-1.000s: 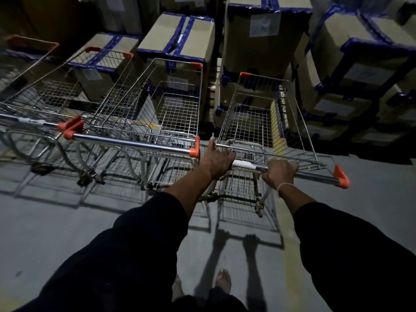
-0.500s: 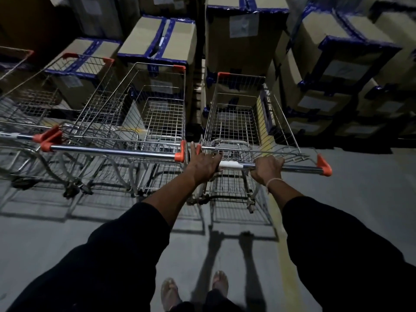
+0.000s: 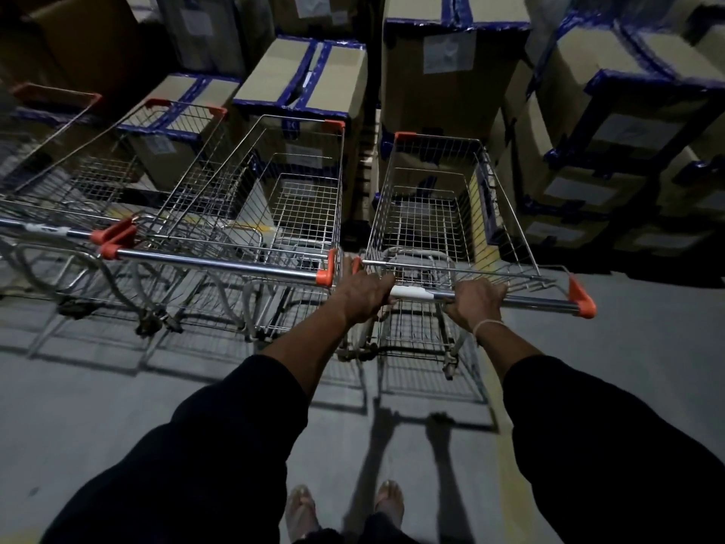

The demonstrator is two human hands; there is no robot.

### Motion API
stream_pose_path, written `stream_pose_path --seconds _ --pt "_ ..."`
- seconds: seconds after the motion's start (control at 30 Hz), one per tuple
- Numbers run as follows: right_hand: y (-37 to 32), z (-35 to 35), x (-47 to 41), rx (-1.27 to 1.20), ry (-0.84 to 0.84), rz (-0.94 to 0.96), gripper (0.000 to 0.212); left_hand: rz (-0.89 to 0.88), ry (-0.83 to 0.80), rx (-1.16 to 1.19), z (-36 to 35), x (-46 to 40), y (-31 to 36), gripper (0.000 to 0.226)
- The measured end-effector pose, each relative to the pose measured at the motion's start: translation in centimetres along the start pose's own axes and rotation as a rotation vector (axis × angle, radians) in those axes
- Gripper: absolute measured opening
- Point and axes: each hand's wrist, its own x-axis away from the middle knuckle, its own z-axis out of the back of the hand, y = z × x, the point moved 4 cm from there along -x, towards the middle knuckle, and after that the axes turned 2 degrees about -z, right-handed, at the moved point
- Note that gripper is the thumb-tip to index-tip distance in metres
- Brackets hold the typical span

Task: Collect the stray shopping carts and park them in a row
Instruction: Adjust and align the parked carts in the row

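Note:
A wire shopping cart [image 3: 427, 214] with orange corner caps stands straight ahead, its front close to the stacked boxes. My left hand [image 3: 363, 292] grips the left end of its chrome handle bar [image 3: 537, 302]. My right hand [image 3: 476, 298] grips the same bar further right, a pale band on the wrist. Immediately left stands a parked cart [image 3: 282, 198], its orange handle end nearly touching my cart's handle end. Two more carts [image 3: 129, 162] line up beyond it at the left, side by side.
Cardboard boxes with blue tape [image 3: 455, 68] are stacked in a wall right behind the carts and along the right [image 3: 627, 123]. The grey concrete floor [image 3: 98, 406] carries a faded yellow line [image 3: 510, 465]. My feet [image 3: 345, 508] show at the bottom edge.
The cart in my hands has rolled forward and drawn level beside the parked cart on the left. Both hands have kept their grip on the handle.

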Motion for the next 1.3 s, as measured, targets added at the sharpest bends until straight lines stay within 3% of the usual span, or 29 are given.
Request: stream_pose_path --seconds 0.27,0.43,0.67,0.83,0.93,1.3 --pt "0.0 -0.3 1.0 -0.038 0.007 0.021 0.030 0.008 0.013 -0.044 -0.1 0.5 0.1 0.023" --pt "0.5 -0.4 1.3 -0.111 -0.030 0.077 0.031 0.049 -0.028 -0.025 -0.6 0.6 0.6 0.040" --pt "1.4 -1.4 1.6 -0.189 0.005 0.194 0.074 0.067 -0.010 -0.069 -0.6 2.2 0.7 0.069" --pt "-0.5 -1.1 2.8 -0.256 0.045 0.271 0.086 0.051 0.079 -0.114 -0.7 4.7 0.4 0.091" --pt "-2.5 -0.6 3.9 -0.318 0.069 0.327 0.090 0.086 0.114 -0.136 -0.6 6.8 -0.6 0.079" --pt "-11.5 2.3 10.1 -0.430 0.087 0.429 0.106 0.243 0.253 -0.083 0.4 18.3 -7.7 0.078"
